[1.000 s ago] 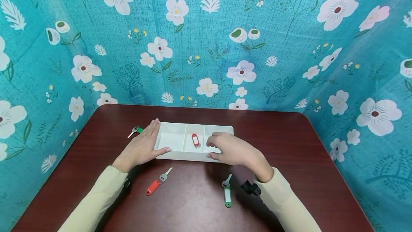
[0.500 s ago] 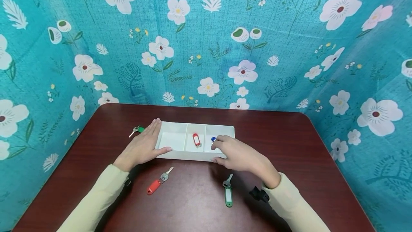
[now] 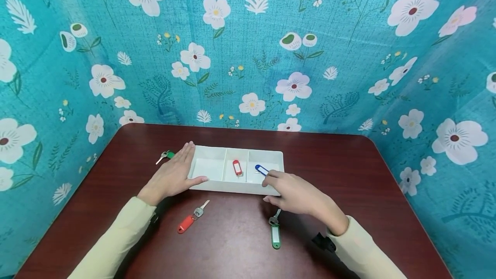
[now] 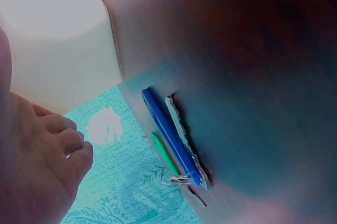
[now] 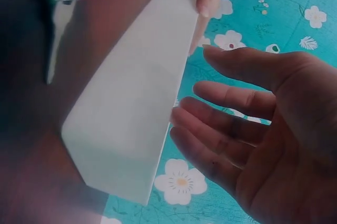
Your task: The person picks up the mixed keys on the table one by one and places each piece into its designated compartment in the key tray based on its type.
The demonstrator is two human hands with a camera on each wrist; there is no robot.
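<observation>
A white three-compartment tray (image 3: 232, 187) lies on the table. My left hand (image 3: 172, 176) rests against its left end, fingers straight and thumb over the front rim. My right hand (image 3: 300, 192) is at the tray's front right rim, holding nothing; the right wrist view shows its fingers (image 5: 226, 95) loosely bent and spread. Just beyond the right fingertips, a blue key tag (image 3: 261, 169) lies in the right compartment, partly hidden by the hand. A red key tag (image 3: 237, 168) is in the middle compartment; the left compartment is bare.
In front of the tray lie a red key tag (image 3: 186, 224) with a key and a green key tag (image 3: 275, 237) with a key. Beyond my left hand are another green tag (image 4: 164, 153) and a blue tag (image 4: 168, 134) with keys. A floral curtain (image 3: 248, 55) hangs behind.
My right hand has drawn back toward the right and front, uncovering the blue key tag in the right compartment. The left hand stays at the tray's left end.
</observation>
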